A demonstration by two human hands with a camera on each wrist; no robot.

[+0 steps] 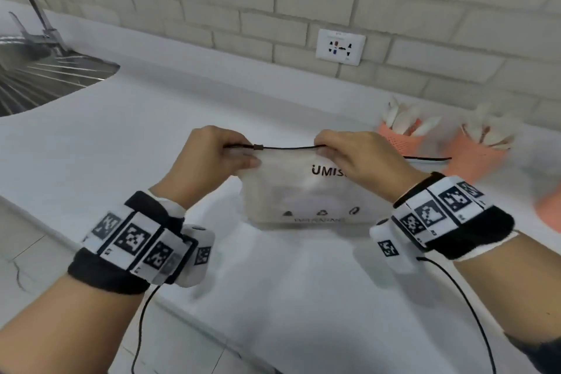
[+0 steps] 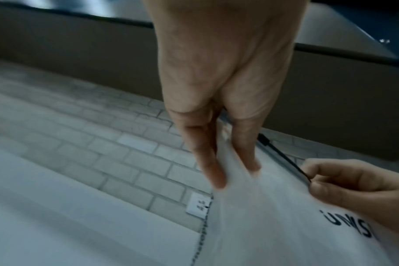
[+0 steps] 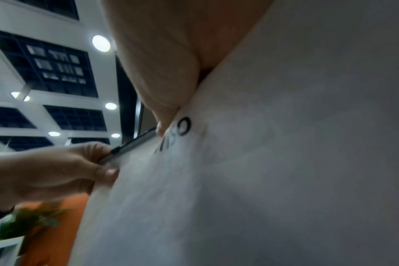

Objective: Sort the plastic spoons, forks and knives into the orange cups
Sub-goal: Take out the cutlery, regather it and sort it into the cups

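Observation:
A translucent white zip bag with black lettering hangs just above the white counter, held up by both hands. My left hand pinches its top left corner beside the dark zipper slider. My right hand pinches the black zipper strip further right. The left wrist view shows my left fingers gripping the bag. What the bag holds is blurred. Two orange cups with white plastic cutlery stand at the right. A third orange cup is cut off by the right edge.
A steel sink with draining board and a faucet sit at the far left. A wall socket is set in the brick wall behind. The counter's front edge runs diagonally under my left wrist.

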